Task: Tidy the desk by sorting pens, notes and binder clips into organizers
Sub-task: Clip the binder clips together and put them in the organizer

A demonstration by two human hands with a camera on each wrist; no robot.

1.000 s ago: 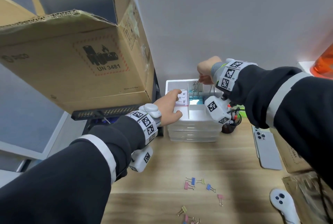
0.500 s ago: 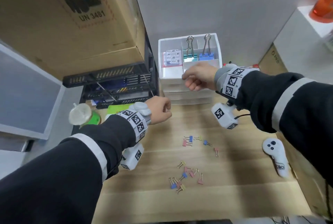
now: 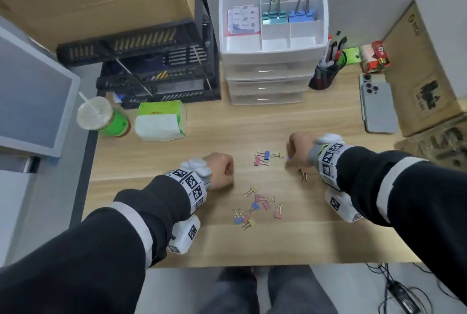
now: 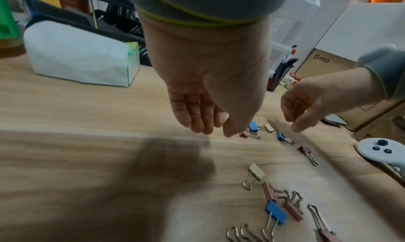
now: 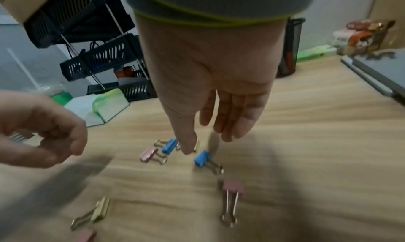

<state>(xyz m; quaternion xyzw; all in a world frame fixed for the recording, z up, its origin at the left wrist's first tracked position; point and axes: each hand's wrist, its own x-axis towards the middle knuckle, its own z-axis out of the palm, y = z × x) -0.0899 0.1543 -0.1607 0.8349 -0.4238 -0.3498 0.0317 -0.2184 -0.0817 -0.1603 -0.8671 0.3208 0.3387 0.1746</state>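
Observation:
Several small coloured binder clips lie on the wooden desk: one group [image 3: 262, 158] between my hands and a cluster [image 3: 255, 208] nearer me. My right hand [image 3: 290, 154] hovers low with relaxed fingers [image 5: 208, 144]; its thumb tip is beside a yellow clip [image 5: 197, 145], just above a blue clip [image 5: 202, 158]. My left hand [image 3: 223, 171] hangs loosely curled above the desk and holds nothing [image 4: 213, 130]. The white drawer organizer [image 3: 274, 57] at the back holds notes [image 3: 243, 21], a large teal clip [image 3: 274, 16] and a large blue clip [image 3: 302, 15] in its top tray.
A black pen cup [image 3: 326, 76] stands right of the organizer, a black file rack [image 3: 156, 71] left of it. A tissue pack [image 3: 161, 121] and drink cup [image 3: 101, 116] sit at the left. A phone [image 3: 379, 109], cardboard box [image 3: 424, 73] and white controller [image 4: 383, 152] are at the right.
Both hands have come down from the organizer's top tray to the desk near the small clips. The large blue clip now stands in the tray. The head view has tilted down.

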